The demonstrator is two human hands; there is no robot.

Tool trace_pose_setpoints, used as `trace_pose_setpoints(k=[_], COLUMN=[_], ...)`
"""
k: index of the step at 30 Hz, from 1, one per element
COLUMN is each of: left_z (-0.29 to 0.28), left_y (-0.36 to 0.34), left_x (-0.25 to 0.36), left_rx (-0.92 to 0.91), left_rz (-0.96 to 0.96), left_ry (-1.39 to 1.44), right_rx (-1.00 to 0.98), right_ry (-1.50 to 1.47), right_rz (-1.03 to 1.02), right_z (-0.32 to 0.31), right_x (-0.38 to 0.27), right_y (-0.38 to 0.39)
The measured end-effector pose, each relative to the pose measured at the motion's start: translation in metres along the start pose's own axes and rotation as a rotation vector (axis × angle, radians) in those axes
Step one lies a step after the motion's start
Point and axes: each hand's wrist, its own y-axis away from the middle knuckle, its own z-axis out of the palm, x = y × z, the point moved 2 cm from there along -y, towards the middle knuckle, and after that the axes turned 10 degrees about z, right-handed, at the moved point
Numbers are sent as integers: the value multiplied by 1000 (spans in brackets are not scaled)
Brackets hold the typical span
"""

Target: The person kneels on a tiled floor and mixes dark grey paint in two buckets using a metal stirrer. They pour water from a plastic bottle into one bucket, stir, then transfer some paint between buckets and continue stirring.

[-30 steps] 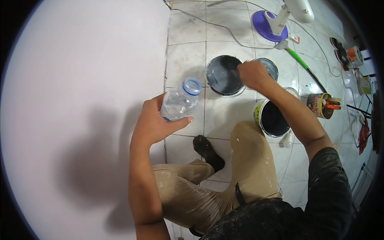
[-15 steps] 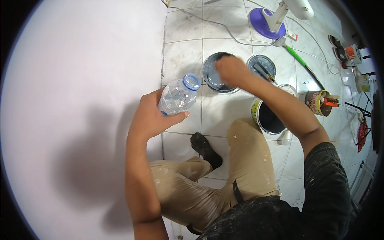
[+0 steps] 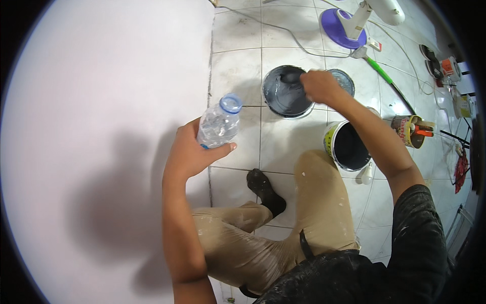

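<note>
My left hand (image 3: 190, 152) is wrapped around a clear plastic bottle (image 3: 218, 126), uncapped, with a blue-rimmed mouth facing up. It is held over the floor beside the white wall. My right hand (image 3: 322, 87) is closed at the right rim of a bucket of grey paint (image 3: 283, 96). A dark rounded tool (image 3: 291, 76), apparently coated in paint, reaches from that fist over the grey surface; its exact kind is hard to make out. Partly behind my right hand is a smaller tub with grey contents (image 3: 344, 81).
A bucket with a black inside (image 3: 353, 147) stands by my knee, with a white light bulb (image 3: 367, 175) beside it. Farther right is a can of tools (image 3: 409, 130). A green-handled scraper (image 3: 378, 69) and a purple-based fan (image 3: 338, 31) with cables lie beyond. The white wall (image 3: 101, 126) borders the left.
My right hand has moved right, from over the paint to the bucket's right rim, and the dark tool has come into sight. The bottle in my left hand has shifted slightly left.
</note>
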Motion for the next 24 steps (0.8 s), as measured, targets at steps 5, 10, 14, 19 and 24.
trace_pose_setpoints(k=[5,10,14,19,24], left_z=[2,0,6,-2,-8], left_y=[0,5,1,10,6], left_x=[-1,6,12,-8,-18], left_rx=[-21,-19,-1,-21,-22], left_rz=[43,0,45,23,21], left_ry=[-24,-4,-15,8,-37], right_rx=[147,-36,261,317,375], right_ry=[-165,-160,-258,-425,-503], right_rz=[193,-65,152,163,157], right_z=[6,35,9,-20,-37], right_x=[24,-17,19,14,-11], right_y=[-6,7,4,82,159])
